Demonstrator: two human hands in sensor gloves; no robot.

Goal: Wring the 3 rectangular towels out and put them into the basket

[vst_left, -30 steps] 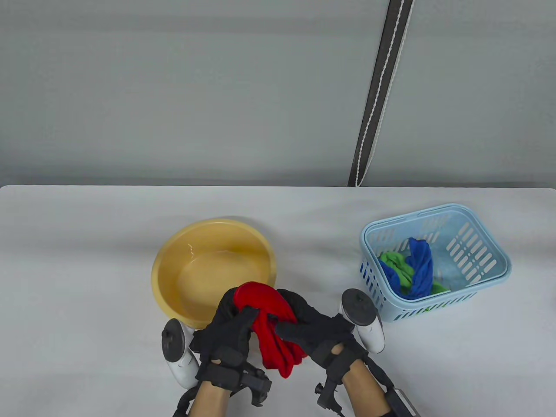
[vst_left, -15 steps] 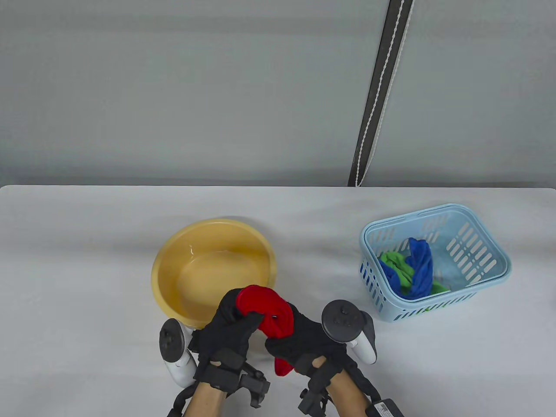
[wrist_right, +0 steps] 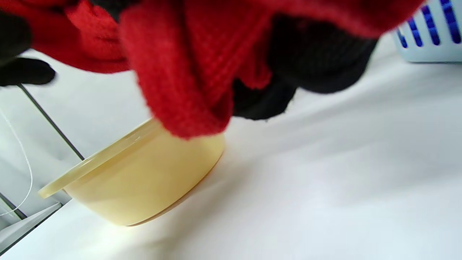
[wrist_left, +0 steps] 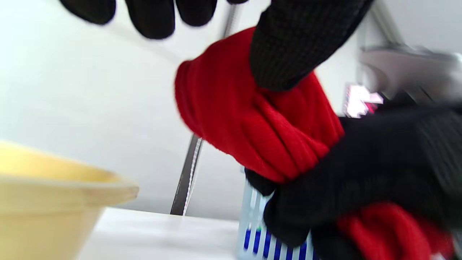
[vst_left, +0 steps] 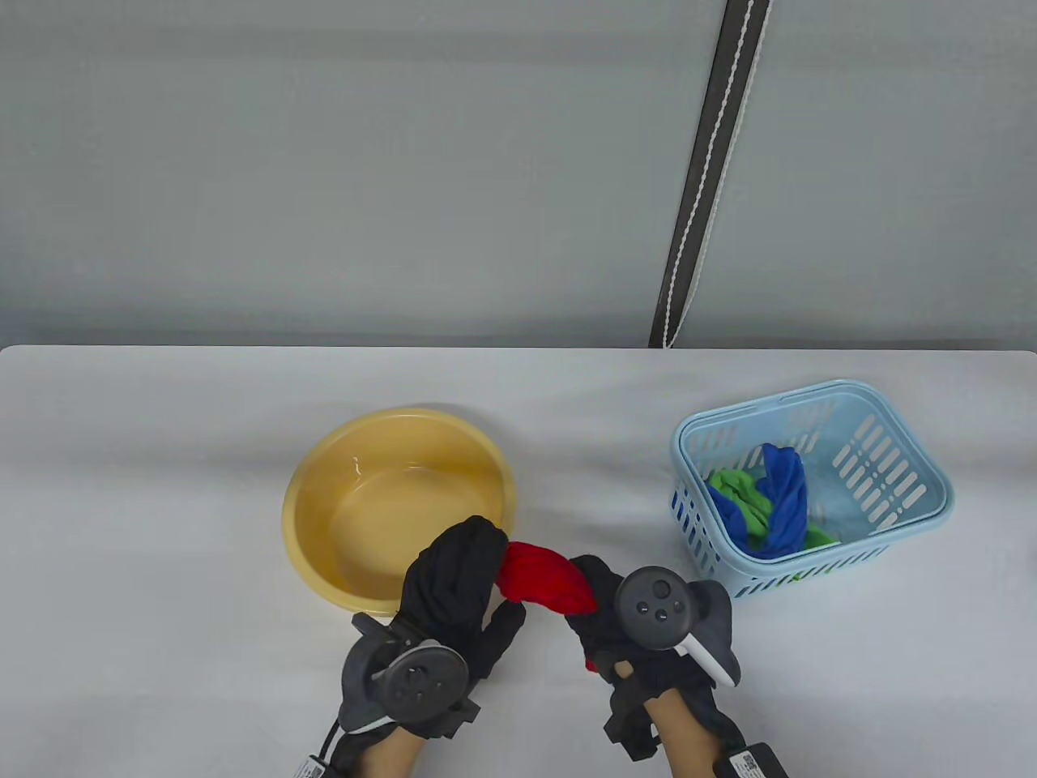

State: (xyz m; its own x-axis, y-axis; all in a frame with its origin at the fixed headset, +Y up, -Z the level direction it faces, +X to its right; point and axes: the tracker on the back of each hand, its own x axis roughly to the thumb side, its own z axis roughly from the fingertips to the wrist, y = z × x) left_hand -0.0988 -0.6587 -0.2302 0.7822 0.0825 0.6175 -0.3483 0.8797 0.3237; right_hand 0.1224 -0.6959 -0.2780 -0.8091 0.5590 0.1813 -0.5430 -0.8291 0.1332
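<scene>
- White cloth covers the surface (vst_left: pixel 162 502), which runs from the near edge back to a grey wall with a dark strap hanging down it.
- Nearest the camera, both gloved hands hold the red towel (vst_left: pixel 541 577) between them, lifted off the surface just beside the near right rim of the basin.
- Left hand (vst_left: pixel 454 583): its grip is clenched round the left end of the towel, thumb pressing into the cloth in the left wrist view.
- Right hand (vst_left: pixel 624 640): its grip is wrapped round the right end, and a red tail pokes out below the palm.
- Between the two grips the towel looks bunched and ropey, so the step in hand is, I judge, wringing the third towel.
- Just beyond the hands sits the yellow basin (vst_left: pixel 308 494) with a little water in its bottom; the twist is held near its rim rather than squarely over it, so drips may land on the surface.
- Further right and well apart from the hands stands the light blue basket (vst_left: pixel 907 519), with the blue towel (vst_left: pixel 782 494) and the green towel (vst_left: pixel 736 488) already lying inside.
- Next move, as I judge it: finish the twist, let one grip go, carry the red towel right and drop it over the basket's near wall.
</scene>
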